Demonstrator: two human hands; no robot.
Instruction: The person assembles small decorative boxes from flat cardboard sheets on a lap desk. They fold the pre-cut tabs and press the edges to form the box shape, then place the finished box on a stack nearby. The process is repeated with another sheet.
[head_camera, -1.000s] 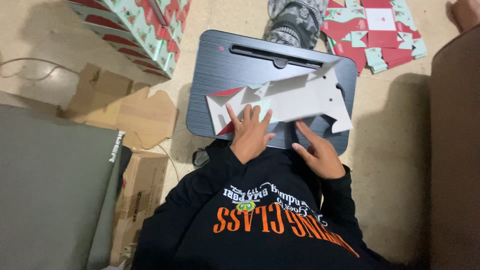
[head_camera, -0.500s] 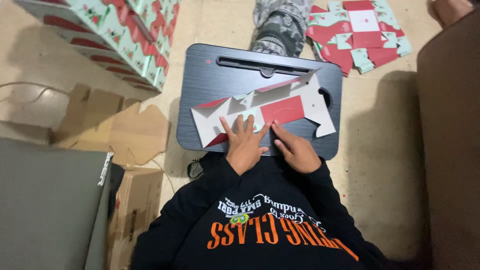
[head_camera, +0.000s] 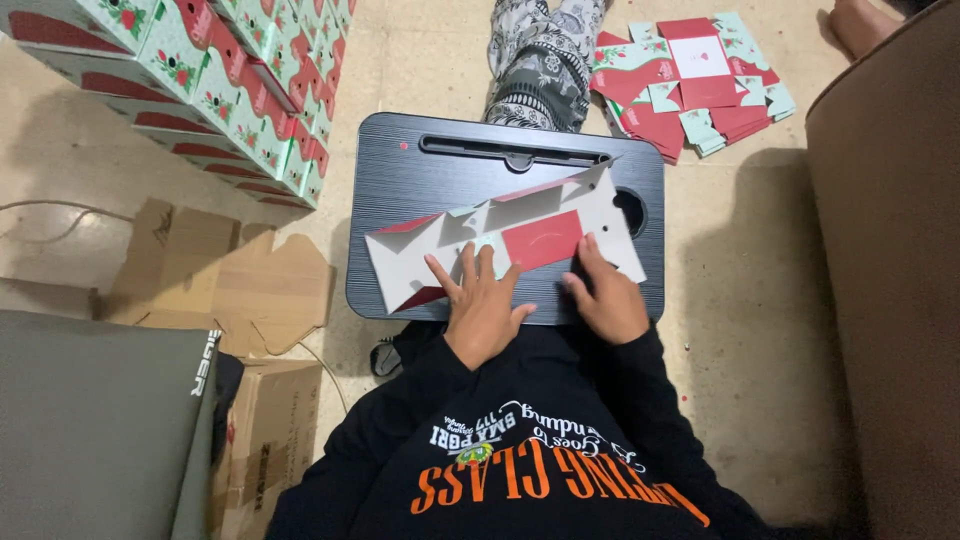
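A flat die-cut carton blank (head_camera: 470, 240), white inside with a red panel folded over at its middle, lies on a dark lap desk (head_camera: 420, 180). My left hand (head_camera: 480, 300) presses flat on the blank's near edge, fingers spread. My right hand (head_camera: 603, 292) presses on the blank's right part beside the red panel, fingers on the cardboard. Neither hand grips anything.
A stack of red-and-green folded boxes (head_camera: 220, 90) stands at the upper left. A pile of flat printed blanks (head_camera: 690, 85) lies on the floor at the upper right. Brown cardboard (head_camera: 215, 275) and a grey cushion (head_camera: 90, 430) sit left; a brown sofa (head_camera: 890, 270) right.
A red panel of the blank has been folded over onto the white side. Both hands stay pressed on the near edge while the view shifted slightly.
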